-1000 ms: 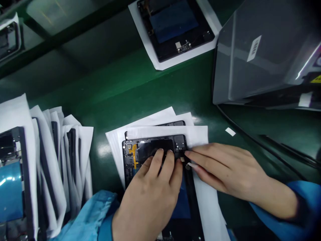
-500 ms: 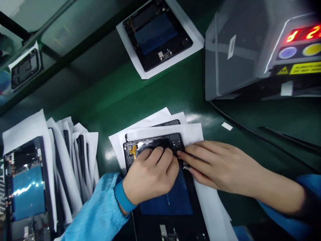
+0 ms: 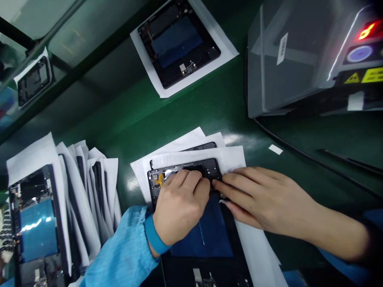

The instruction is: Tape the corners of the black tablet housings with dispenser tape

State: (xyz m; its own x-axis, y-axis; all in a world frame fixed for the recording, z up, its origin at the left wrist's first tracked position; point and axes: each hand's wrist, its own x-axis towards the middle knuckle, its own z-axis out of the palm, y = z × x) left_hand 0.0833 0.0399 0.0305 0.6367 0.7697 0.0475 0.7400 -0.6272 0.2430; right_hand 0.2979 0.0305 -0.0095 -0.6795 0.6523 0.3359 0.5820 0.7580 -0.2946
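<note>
Item: black rectangular tablet frame with a blue panel inside (image 3: pixel 206 235), lying face-open on white paper sheets (image 3: pixel 233 157) at the near middle of the green bench mat (image 3: pixel 185 111). A second frame shows under the sheets, just beyond it.

Left hand (image 3: pixel 179 207): palm down over the frame's far end, fingertips pressed flat on the dark strip there, just right of a small orange flex ribbon (image 3: pixel 160 178). Fingers close together; nothing visibly gripped.

Right hand (image 3: pixel 263 199): laid across the frame's right edge, fingertips touching the same far strip and meeting the left fingertips. Whether it pinches a small part cannot be told.

Position: the frame's far end lies directly beneath both hands; its blue panel runs back toward the person, between the wrists.

Nearby: fanned stack of paper-wrapped frames (image 3: pixel 86 191) at the left edge; another open frame on paper (image 3: pixel 176 44) at the far edge; grey machine housing with a lit red display (image 3: pixel 299 59) at the far right corner.

Risks, judged: uneven pressing could kink or tear the orange ribbon; the frame may slide on the loose paper; a seated part could shift out of line if the fingertips drag sideways.
</note>
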